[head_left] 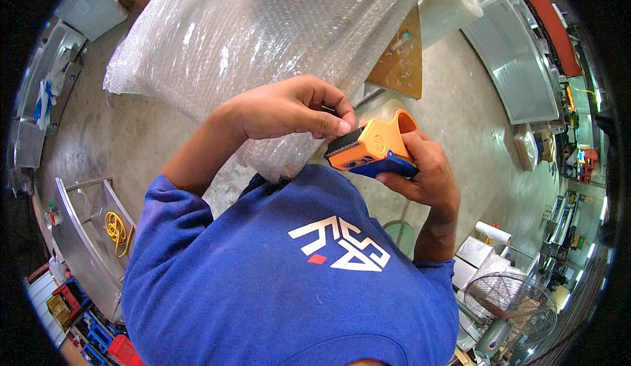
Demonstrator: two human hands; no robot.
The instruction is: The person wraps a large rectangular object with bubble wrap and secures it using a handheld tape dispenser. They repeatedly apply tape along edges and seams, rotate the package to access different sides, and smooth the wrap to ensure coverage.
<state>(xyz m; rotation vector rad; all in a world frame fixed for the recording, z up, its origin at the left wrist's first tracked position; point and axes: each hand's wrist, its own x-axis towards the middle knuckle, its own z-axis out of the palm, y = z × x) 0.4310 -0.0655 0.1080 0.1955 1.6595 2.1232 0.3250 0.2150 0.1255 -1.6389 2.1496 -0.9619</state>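
Observation:
My right hand point(428, 167) grips an orange and blue tape dispenser point(378, 144) in front of my chest, its black toothed edge turned to the left. At that edge, the thumb and fingertips of my left hand point(299, 108) are pinched together. Whatever is between them, if anything, is too small to make out. Just beyond both hands lies a large bundle covered in clear bubble wrap point(263, 40), and its lower end hangs down close to my body.
Behind the bundle at the right are a thick roll of wrap point(453, 7) and a brown board point(401, 57). A metal frame with a coiled yellow cord point(117, 233) stands at the left. A standing fan point(506, 313) is at the lower right. Grey panels point(509, 57) line the far right.

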